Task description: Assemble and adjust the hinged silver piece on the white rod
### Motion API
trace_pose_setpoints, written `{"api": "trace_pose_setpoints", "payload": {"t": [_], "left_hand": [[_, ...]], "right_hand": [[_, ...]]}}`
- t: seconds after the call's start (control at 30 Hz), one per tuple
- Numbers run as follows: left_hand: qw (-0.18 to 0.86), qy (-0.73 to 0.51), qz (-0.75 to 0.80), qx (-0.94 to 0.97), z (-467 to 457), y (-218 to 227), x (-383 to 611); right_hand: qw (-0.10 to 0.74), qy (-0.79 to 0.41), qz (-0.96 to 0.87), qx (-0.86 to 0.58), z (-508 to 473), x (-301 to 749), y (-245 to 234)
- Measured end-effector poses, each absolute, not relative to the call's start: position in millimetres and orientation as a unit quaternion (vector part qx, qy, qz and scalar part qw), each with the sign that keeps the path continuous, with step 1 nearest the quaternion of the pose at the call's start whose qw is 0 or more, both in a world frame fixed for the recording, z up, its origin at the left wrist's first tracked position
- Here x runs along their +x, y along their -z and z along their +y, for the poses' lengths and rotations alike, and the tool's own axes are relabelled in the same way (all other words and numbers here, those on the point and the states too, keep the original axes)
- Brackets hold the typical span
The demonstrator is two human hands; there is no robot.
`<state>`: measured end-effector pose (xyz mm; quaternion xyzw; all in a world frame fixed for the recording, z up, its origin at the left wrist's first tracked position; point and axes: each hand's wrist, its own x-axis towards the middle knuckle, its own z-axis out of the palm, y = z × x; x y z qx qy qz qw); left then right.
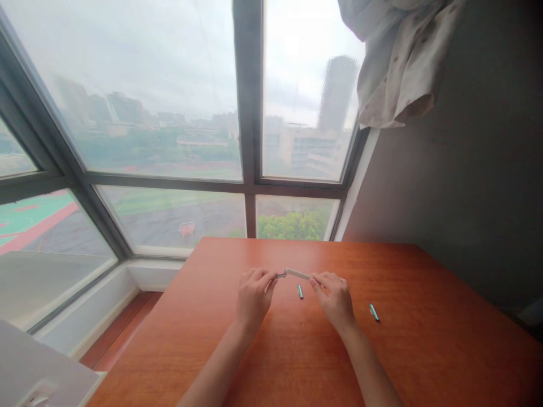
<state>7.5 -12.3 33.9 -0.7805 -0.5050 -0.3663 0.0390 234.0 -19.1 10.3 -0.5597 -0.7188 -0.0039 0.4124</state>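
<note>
Over the middle of the table, my left hand (pixel 255 294) pinches a small dark metallic piece (pixel 281 275) between thumb and fingers. Facing it, my right hand (pixel 335 297) grips the right end of a slim pale stick-shaped piece (pixel 298 274). The inner ends of both pieces meet or nearly meet; whether they are joined I cannot tell. Between and just below the hands lies a short dark green tube (pixel 300 291). A second short green tube (pixel 374 312), with what looks like a clip along its side, rests to the right of my right hand.
The reddish-brown wooden table (pixel 178 345) reaches to a large window with a grey frame (pixel 250 113). A pale garment (pixel 403 62) hangs at the upper right before a dark wall (pixel 458 169). A white ledge (pixel 63 339) runs along the left.
</note>
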Motion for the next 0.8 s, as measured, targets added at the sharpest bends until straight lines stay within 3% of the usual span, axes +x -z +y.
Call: {"api": "trace_pose_setpoints", "payload": {"t": [0.8], "left_hand": [[0.033, 0.362, -0.51, -0.779, -12.3, -33.0, 6.7]], "right_hand": [[0.418, -0.007, -0.714, -0.562, -19.5, 233.0, -10.7]]}}
